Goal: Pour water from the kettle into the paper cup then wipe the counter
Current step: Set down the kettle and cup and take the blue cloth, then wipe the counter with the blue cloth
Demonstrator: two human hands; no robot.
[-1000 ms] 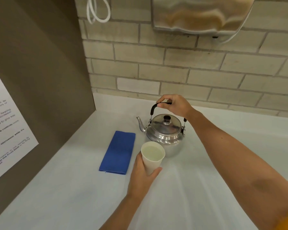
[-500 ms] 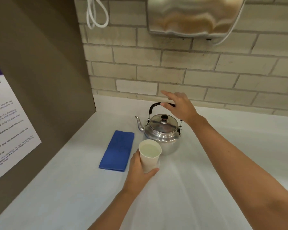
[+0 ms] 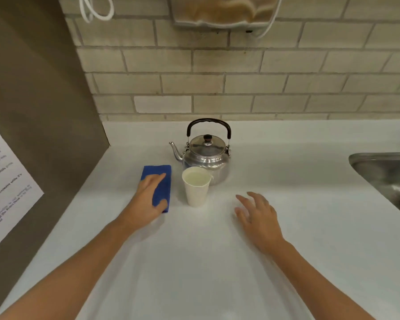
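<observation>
A silver kettle (image 3: 206,155) with a black handle stands on the white counter (image 3: 194,262) near the brick wall, lid on, spout to the left. A white paper cup (image 3: 196,192) full of water stands upright just in front of it, with nothing touching it. To the cup's left lies a folded blue cloth (image 3: 165,188). My left hand (image 3: 148,199) lies on the cloth, fingers over its top and thumb at its near right edge. My right hand (image 3: 258,215) hovers over the counter to the right of the cup, fingers spread, holding nothing.
A steel sink (image 3: 388,176) is set into the counter at the right edge. A brown side panel (image 3: 39,112) with a printed notice (image 3: 5,181) closes off the left. A metal dispenser (image 3: 222,12) and a white cable (image 3: 95,10) hang on the wall above.
My right hand let go of the kettle handle and came down to the counter. My left hand released the cup, which now stands alone, and moved left onto the blue cloth.
</observation>
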